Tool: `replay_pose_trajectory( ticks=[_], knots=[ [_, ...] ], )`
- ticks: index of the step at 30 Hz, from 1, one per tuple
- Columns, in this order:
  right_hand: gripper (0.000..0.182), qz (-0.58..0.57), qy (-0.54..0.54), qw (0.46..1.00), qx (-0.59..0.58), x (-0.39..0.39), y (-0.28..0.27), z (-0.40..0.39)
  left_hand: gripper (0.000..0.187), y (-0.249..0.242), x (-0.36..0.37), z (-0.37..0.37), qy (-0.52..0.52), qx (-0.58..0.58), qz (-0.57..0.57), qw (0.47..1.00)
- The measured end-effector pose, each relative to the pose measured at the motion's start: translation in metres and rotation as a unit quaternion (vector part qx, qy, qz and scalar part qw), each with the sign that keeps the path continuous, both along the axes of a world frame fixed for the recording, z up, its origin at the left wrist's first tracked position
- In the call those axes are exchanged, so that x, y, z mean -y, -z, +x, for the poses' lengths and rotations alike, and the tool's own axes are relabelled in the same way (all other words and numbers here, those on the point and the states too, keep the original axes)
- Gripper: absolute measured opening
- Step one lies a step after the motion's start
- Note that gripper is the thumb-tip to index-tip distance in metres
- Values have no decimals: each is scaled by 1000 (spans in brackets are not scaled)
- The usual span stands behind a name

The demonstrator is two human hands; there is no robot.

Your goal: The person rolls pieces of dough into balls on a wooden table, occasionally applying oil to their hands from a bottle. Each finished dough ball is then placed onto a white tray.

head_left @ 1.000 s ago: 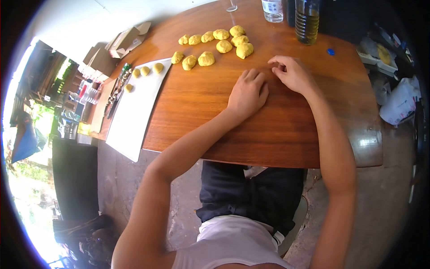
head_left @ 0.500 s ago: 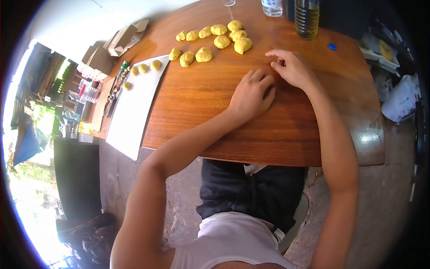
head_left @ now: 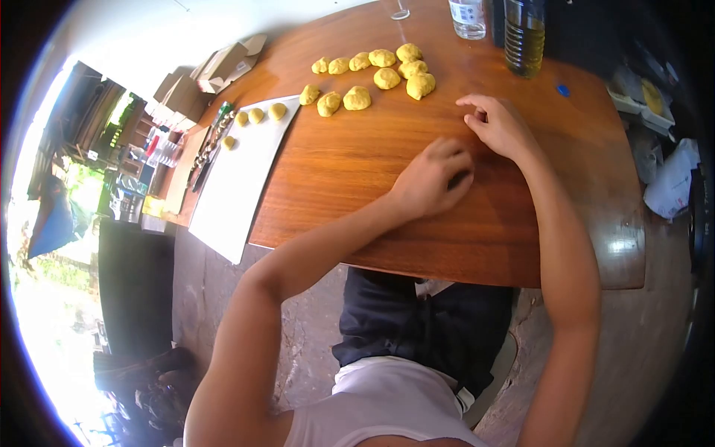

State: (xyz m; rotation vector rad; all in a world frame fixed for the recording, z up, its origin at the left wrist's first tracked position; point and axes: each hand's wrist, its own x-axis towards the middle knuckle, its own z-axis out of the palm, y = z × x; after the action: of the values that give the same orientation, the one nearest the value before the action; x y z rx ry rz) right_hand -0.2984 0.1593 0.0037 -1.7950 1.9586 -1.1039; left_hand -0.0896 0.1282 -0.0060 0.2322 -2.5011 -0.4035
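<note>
My left hand (head_left: 436, 179) is over the wooden table (head_left: 335, 186), its fingers curled and slightly blurred; the palm side faces down, so whatever it may hold is hidden. Just beyond it, my right hand (head_left: 500, 128) rests near the tabletop with index finger and thumb apart and nothing visible between them. The closest yellow dough lump (head_left: 421, 86) sits ahead of my right hand, apart from it. More rough lumps, such as a larger one (head_left: 357, 97), lie in rows toward the far side. A few smooth dough balls (head_left: 277, 111) sit on a white board (head_left: 234, 186) at left.
At the back stand a clear labelled bottle (head_left: 468, 18), a bottle of yellowish liquid (head_left: 524, 37) and a glass (head_left: 399, 10). A blue cap (head_left: 563, 90) lies at right. Cardboard boxes (head_left: 182, 100) are at far left; a white plastic bag (head_left: 672, 181) is beyond the right edge.
My left hand has drawn back slightly toward me, away from the right hand, with its fingers still curled. The view has shifted a little; the dough stays in place.
</note>
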Motion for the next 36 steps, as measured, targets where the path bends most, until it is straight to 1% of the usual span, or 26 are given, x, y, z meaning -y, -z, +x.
replay_pose_trajectory(
  ticks=[1, 2, 3, 5, 6, 7, 8, 9, 11, 13, 15, 16, 17, 18, 20, 21, 23, 24, 25, 27, 29, 31, 32, 34, 35, 36],
  knots=[
    [31, -3, -2, 1000, 1, 1, -1, 0, 16, -1, -11, 14, 5, 14, 5, 1000],
    [31, -1, -4, 1000, 1, 2, -1, -1, 18, -1, -16, 29, -21, 5, -22, 1000],
    [31, 3, -4, 1000, 2, 1, 1, 0, 18, -3, -12, 38, -21, 9, -21, 1000],
    [31, -4, -4, 1000, -4, -1, 3, 0, 19, -5, -5, 49, -135, 17, -25, 990],
    [31, -15, -5, 1000, -17, 0, 2, 0, 20, -7, 5, 44, -169, 41, -37, 984],
    [31, -14, -2, 1000, -19, 0, 2, 0, 20, -4, 16, 35, -166, 39, -36, 985],
    [31, -11, 2, 1000, -21, 1, 2, 1, 20, 0, 26, 21, -144, 12, -17, 989],
    [31, -8, 8, 1000, -24, 1, 3, 1, 20, 0, 29, 7, -120, -18, 2, 993],
    [31, -8, 11, 1000, -25, 2, 4, -1, 18, 2, 23, -6, -86, -26, -9, 996],
    [31, -9, 18, 1000, -19, 5, 7, -2, 17, -3, -2, 5, -43, 12, 4, 999],
    [29, -67, -4, 998, -16, 4, 12, -2, 16, -7, -19, 37, -48, 16, 9, 999],
    [29, -65, 15, 998, -12, 3, 14, -3, 17, -8, -20, 50, -82, 18, -8, 996],
    [29, -64, 8, 998, -17, 5, 15, -3, 18, -9, -17, 58, -120, 18, -24, 992],
    [28, -61, -3, 998, -24, 6, 15, -3, 18, -10, -9, 59, -108, 21, -21, 994],
    [27, -40, 8, 999, -18, 3, 8, 0, 19, -9, 8, 52, -212, 68, -49, 974],
    [26, -24, 8, 1000, -14, 2, 5, 1, 19, -6, 14, 42, -210, 65, -45, 974],
    [27, -35, 9, 999, -28, 2, 6, 1, 19, 0, 27, 15, -152, 12, -18, 988],
    [28, -47, 11, 998, -36, 2, 5, 1, 17, 0, 26, 3, -104, -36, -26, 994],
    [28, -49, 15, 998, -39, 2, 6, 1, 17, -2, 23, 3, -100, -39, -28, 994],
    [27, -68, 8, 997, -26, 0, 8, 1, 17, -4, 6, 15, -66, 46, 6, 997],
    [27, -80, 10, 996, -28, 1, 9, -1, 15, -6, -9, 40, -56, 32, 6, 998],
    [27, -79, 4, 996, -29, 2, 12, 0, 15, -11, -11, 63, -68, 23, -36, 997],
    [27, -78, 8, 997, -27, 2, 13, 0, 15, -13, -3, 64, -64, 24, -36, 997],
    [27, -69, 6, 997, -26, 2, 11, 1, 17, -11, 18, 55, -146, 73, -5, 987],
    [27, -69, 2, 997, -30, 1, 10, 1, 17, -8, 27, 43, -149, 68, -4, 986],
    [27, -77, 3, 997, -28, 2, 12, 1, 17, -5, 36, 26, -121, 36, 15, 992]
  ],
)
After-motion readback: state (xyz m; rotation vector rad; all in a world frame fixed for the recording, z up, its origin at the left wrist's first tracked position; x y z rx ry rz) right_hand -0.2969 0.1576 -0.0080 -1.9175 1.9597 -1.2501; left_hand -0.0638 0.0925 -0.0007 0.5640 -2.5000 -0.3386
